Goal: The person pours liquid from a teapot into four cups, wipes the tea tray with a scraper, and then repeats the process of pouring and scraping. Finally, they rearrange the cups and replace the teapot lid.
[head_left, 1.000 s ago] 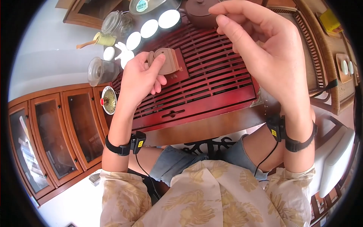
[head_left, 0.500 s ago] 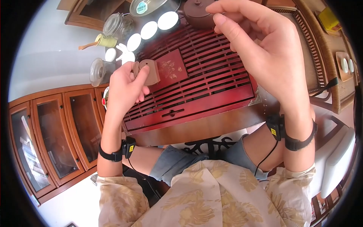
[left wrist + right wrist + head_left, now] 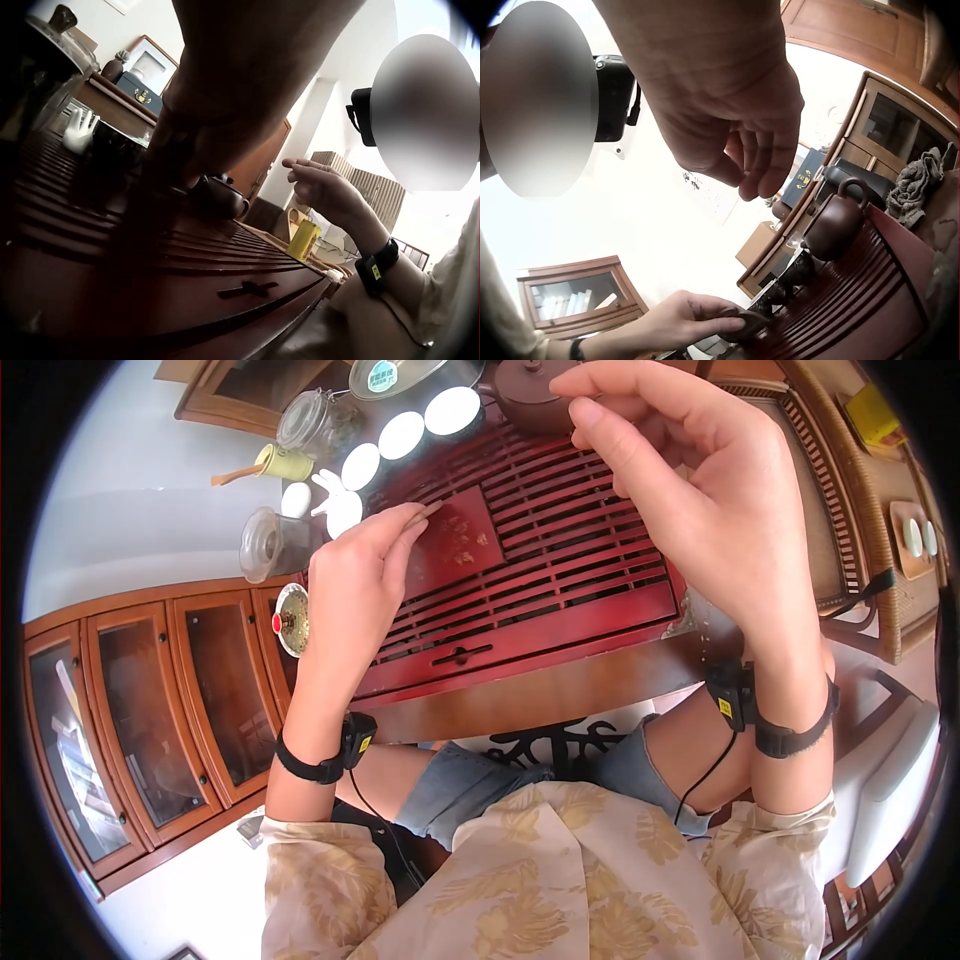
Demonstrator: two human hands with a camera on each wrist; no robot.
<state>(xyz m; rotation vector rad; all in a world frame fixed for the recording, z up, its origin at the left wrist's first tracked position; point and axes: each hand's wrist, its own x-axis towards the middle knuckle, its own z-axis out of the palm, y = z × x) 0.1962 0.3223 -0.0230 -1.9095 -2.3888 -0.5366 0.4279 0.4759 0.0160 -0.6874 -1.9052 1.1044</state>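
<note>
My left hand [image 3: 360, 580] pinches a flat brown clay piece [image 3: 430, 511] between thumb and fingers, over the left part of the red slatted tray [image 3: 560, 605]. Seen from above, the piece is nearly edge-on and mostly hidden by the fingers; the right wrist view shows its rounded dark side [image 3: 744, 327] beyond the left hand [image 3: 694, 319]. Raised above the tray's right side, my right hand [image 3: 715, 510] has loosely bent fingers, with nothing visible in them. A red panel with gold marks [image 3: 462, 538] lies just right of the left hand.
A dark teapot [image 3: 530, 395] stands at the tray's back. White-topped cups [image 3: 402, 435], a white rabbit figure [image 3: 343, 510] and glass jars [image 3: 262, 545] line the far left. A lidded bowl [image 3: 292, 622] is beside my left forearm; a woven tray [image 3: 775, 435] is on the right.
The left hand went left with the brown piece, then came back right. It has turned, so the piece's broad face no longer shows from above. The right hand has hardly moved.
</note>
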